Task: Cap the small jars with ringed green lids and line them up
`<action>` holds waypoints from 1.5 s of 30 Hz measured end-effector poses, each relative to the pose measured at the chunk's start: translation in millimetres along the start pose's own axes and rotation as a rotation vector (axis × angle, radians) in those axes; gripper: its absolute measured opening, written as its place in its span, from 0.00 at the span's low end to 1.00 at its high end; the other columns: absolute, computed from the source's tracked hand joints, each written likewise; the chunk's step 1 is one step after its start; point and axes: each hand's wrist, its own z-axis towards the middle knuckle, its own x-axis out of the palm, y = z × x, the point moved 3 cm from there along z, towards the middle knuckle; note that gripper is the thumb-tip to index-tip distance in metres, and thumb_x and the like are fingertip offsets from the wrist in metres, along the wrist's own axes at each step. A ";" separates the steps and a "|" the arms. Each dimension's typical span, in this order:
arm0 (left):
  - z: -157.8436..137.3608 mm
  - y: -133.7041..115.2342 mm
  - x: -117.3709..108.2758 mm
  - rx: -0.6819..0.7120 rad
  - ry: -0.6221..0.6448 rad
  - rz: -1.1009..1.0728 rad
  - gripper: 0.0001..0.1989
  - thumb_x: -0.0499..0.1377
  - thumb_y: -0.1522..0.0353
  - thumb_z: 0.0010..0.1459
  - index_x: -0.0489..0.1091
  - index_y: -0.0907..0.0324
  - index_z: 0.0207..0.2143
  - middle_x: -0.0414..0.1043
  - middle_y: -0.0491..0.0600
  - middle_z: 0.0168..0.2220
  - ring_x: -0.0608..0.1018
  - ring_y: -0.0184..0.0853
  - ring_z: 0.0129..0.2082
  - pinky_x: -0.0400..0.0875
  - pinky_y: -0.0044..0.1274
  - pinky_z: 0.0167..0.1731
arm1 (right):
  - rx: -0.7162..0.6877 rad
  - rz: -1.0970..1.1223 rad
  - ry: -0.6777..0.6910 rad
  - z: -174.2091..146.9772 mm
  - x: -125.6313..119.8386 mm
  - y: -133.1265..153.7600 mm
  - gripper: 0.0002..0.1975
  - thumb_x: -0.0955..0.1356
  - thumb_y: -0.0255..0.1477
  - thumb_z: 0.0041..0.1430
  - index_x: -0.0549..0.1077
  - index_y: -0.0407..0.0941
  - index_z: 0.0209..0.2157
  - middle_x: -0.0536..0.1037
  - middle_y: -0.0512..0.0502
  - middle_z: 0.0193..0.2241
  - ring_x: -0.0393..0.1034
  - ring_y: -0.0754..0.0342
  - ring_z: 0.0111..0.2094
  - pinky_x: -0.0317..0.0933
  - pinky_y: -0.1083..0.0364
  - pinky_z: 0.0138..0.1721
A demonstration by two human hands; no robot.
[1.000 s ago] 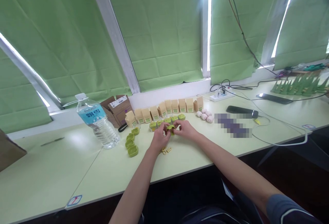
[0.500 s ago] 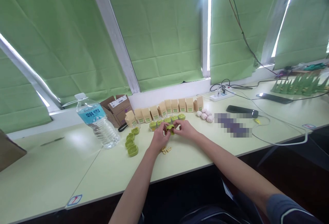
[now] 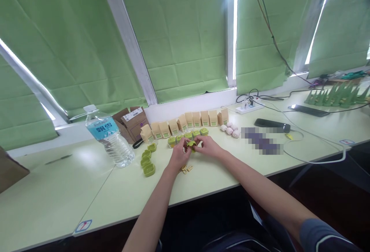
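Between the fingertips of my left hand and my right hand is a small green plastic piece, gripped from both sides; its exact shape is partly hidden by the fingers. Just behind the hands stands a row of green-topped little boxes. Small yellow pieces lie on the table below my left hand. Several open green plastic cups form a curved line to the left.
A row of small tan paper bags stands behind. Pinkish-white rolls lie to their right. A large water bottle and a cardboard box are at left. A power strip, cables and a black case sit at right.
The green piece tilts slightly between my fingertips. Both hands stay in almost the same place, and the things on the table have not moved.
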 end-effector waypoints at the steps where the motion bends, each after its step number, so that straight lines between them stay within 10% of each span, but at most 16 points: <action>1: 0.0 0.3 0.1 -0.001 0.000 -0.001 0.08 0.55 0.72 0.56 0.64 0.58 0.40 0.64 0.41 0.25 0.68 0.29 0.25 0.61 0.21 0.28 | 0.004 -0.002 0.002 0.2 0.3 -0.5 0.07 0.69 0.33 0.55 0.73 0.45 0.33 0.80 0.50 0.32 0.65 0.59 0.24 0.59 0.58 0.28; 45: -1.7 -3.8 0.5 -0.027 0.031 -0.017 0.09 0.56 0.69 0.58 0.65 0.57 0.42 0.63 0.41 0.25 0.67 0.29 0.25 0.62 0.22 0.29 | 0.007 -0.005 0.011 -0.4 0.4 1.6 0.06 0.67 0.33 0.58 0.72 0.44 0.31 0.79 0.50 0.31 0.64 0.60 0.22 0.56 0.59 0.26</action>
